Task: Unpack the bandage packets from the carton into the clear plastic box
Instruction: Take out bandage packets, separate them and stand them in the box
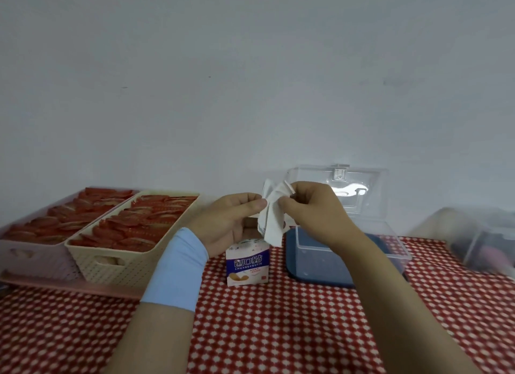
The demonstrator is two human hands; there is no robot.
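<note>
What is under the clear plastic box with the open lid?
A dark blue rounded tray lies under the clear plastic box, on the red-and-white checked cloth. The right forearm crosses both, so that stretch is hidden.

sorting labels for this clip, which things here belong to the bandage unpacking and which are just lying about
In the job: carton; white packets pinched by left hand and right hand; clear plastic box, lid up.
Lying about: cream basket and pink basket of red items; frosted container at far right.
</note>
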